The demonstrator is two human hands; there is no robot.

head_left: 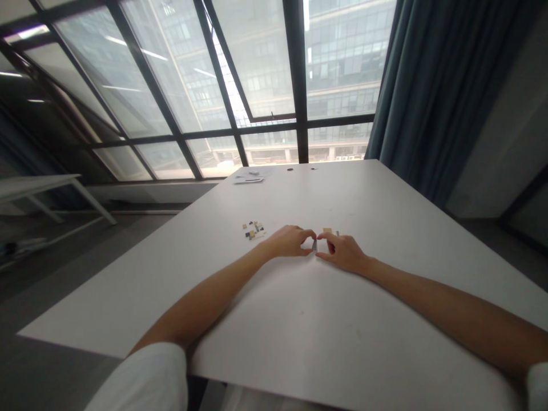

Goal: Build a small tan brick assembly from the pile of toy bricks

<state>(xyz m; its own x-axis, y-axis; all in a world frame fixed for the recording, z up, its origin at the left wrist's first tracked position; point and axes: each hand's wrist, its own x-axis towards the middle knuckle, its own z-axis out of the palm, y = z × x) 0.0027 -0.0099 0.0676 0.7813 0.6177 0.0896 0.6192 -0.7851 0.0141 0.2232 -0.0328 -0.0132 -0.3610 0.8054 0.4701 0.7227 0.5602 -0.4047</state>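
Note:
My left hand (291,240) and my right hand (343,251) meet over the middle of the white table (278,319). Between their fingertips stands a small, thin grey piece (314,246), held upright; its exact kind is too small to tell. Thumb and index finger of each hand curve round to opposite sides of it. Left of my left hand lies a scatter of tiny tan, black and white parts (252,231). Just behind my right hand a small tan piece (327,230) rests on the table, partly covered by the fingers.
Papers (249,178) lie at the far left of the tabletop, and a small dark round object (290,169) sits near its far edge. Windows rise behind the table. A blue curtain (411,103) hangs at the right; another white table (38,182) stands at the left.

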